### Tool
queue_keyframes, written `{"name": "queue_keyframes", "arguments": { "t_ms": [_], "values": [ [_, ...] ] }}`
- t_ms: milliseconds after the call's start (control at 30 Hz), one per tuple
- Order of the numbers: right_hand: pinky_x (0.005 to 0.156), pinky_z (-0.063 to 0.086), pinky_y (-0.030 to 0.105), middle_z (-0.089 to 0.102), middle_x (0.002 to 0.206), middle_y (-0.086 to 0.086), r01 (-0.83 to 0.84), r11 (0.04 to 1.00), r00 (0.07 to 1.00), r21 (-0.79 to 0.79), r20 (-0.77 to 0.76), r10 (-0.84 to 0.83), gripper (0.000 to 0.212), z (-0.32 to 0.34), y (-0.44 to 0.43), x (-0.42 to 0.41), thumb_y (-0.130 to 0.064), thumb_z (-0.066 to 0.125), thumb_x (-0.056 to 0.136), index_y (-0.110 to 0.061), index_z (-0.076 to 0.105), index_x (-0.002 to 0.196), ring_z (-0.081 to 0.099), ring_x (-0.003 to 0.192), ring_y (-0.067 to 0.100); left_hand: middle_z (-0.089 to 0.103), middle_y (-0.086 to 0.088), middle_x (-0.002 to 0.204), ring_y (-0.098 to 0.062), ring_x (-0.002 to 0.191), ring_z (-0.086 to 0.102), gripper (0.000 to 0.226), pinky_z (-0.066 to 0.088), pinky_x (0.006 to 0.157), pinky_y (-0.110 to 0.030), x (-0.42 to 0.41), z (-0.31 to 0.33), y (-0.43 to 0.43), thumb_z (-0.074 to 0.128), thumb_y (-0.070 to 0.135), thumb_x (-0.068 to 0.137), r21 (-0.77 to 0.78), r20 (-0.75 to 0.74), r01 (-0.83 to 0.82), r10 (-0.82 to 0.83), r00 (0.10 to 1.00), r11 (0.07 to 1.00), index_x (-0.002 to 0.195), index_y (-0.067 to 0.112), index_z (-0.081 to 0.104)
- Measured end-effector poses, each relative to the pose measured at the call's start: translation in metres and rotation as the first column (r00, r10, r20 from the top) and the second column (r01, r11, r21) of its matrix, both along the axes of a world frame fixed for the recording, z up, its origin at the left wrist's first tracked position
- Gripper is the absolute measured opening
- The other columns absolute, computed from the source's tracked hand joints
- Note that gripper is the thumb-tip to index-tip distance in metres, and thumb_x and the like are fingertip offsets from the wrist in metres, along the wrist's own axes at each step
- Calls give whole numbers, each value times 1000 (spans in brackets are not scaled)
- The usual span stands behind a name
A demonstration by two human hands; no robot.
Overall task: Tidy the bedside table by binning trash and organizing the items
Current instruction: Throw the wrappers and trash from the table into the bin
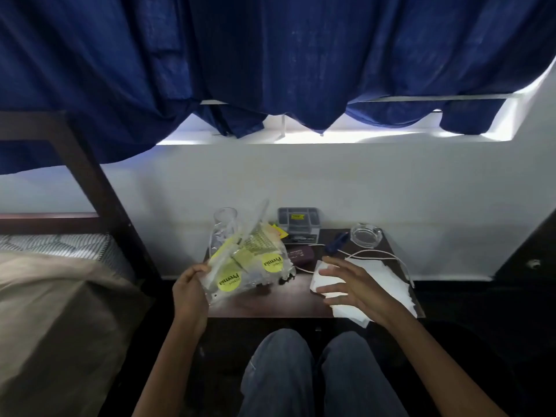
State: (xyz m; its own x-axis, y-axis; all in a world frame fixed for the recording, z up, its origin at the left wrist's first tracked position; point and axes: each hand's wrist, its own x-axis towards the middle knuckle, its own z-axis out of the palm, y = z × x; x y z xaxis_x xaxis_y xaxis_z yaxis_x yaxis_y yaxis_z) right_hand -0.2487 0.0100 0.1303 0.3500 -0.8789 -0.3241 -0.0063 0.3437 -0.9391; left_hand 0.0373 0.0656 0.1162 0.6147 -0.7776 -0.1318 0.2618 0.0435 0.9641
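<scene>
- Tissues [388,281] sit right under the right hand [355,284], at the front right of the bedside table [288,299], with the long side of the pile running off to the right.
- Right hand is nearer, fingers spread, gripping nothing.
- Left hand [189,291] pinches a crinkly clear plastic wrapper [249,263] with yellow labels, held above the table's left side.
- Thin, soft white sheets, so they'll likely slide apart.

Clear plastic bag [249,266]: two round yellow stickers, upper sticker [272,262] and lower sticker [229,281]. Both read "Premia" in dark letters, upside down to the camera. A smaller word beside each is too tiny to read. Fine print panel on the bag is illegible. Grey box [298,227]: yellow label [297,217] with dark print, unreadable. Maroon case [299,253]: pale text line, too blurred.
</scene>
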Motion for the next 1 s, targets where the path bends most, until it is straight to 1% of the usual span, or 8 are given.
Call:
{"name": "queue_keyframes", "arguments": {
  "t_ms": [233, 400, 533, 600, 667, 733, 867, 1000],
  "values": [
    [90, 50, 57, 49, 139, 6, 9, 981, 929, 195, 361, -80, 49, 9, -11, -25, -44, 55, 88, -29, 47, 134, 58, 115, 38, 57, 2, 67, 10, 66, 56, 43, 38, 63, -3, -91, -1, -33, 35, -18, 80, 81, 442, 408, -400, 803, 909, 53, 13, 49],
    [90, 49, 43, 51, 137, 0, 87, 996, 961, 34, 261, -93, 45, 7, -8, -70, -22, 52, 92, -29, 44, 135, 53, 123, 22, 58, 5, 67, 10, 68, 57, 21, 39, 67, -6, -153, -8, -62, 40, 31, 69, 56, 499, 570, -518, 695, 820, 54, 21, 51],
    [108, 37, 30, 43, 145, -4, 34, 988, 998, -153, -40, -41, 57, -4, 1, -104, -6, 61, 85, -25, 45, 136, 41, 132, 11, 61, 4, 71, -1, 66, 58, 39, 46, 67, -16, -216, -22, -82, 40, -5, 84, 192, 436, 599, -615, 657, 777, 59, 19, 58],
    [110, 34, 26, 38, 146, -9, -33, 973, 972, -227, -232, -21, 64, -17, 5, -117, -5, 67, 80, -26, 44, 137, 36, 133, 6, 60, 3, 77, -12, 72, 57, 31, 48, 64, -21, -250, -30, -85, 43, -5, 83, 202, 388, 616, -640, 664, 762, 69, 19, 57],
    [98, 39, 13, 49, 135, -7, -67, 944, 919, -324, -388, -69, 73, -28, 10, -129, -5, 68, 75, -26, 41, 139, 47, 120, 3, 61, -6, 90, -24, 83, 60, 16, 54, 67, -34, -282, -37, -85, 51, 6, 78, 198, 291, 653, -680, 673, 731, 86, 20, 53],
    [81, 42, 6, 60, 115, -8, -68, 889, 831, -453, -519, -200, 69, -44, 13, -147, -2, 62, 73, -26, 45, 136, 57, 99, 4, 60, -13, 104, -31, 94, 62, 35, 56, 77, -46, -311, -46, -85, 54, 6, 82, 236, 170, 699, -737, 655, 675, 112, 22, 46],
    [84, 45, 21, 61, 109, -3, -38, 823, 720, -567, -587, -371, 49, -85, 26, -192, -7, 67, 76, -18, 58, 122, 55, 96, 5, 57, -3, 105, -22, 87, 61, 67, 53, 73, -35, -355, -58, -79, 52, 2, 87, 292, 218, 815, -865, 453, 500, 138, 34, 24],
    [88, 38, 21, 59, 110, 0, 15, 901, 572, -434, -735, -363, 32, -127, 14, -234, -12, 58, 85, -18, 62, 116, 56, 102, 13, 50, -8, 129, -16, 102, 55, 60, 44, 84, -17, -377, -64, -92, 55, -1, 83, 433, 485, 817, -862, 145, 381, 137, 20, 41]
  ]
}}
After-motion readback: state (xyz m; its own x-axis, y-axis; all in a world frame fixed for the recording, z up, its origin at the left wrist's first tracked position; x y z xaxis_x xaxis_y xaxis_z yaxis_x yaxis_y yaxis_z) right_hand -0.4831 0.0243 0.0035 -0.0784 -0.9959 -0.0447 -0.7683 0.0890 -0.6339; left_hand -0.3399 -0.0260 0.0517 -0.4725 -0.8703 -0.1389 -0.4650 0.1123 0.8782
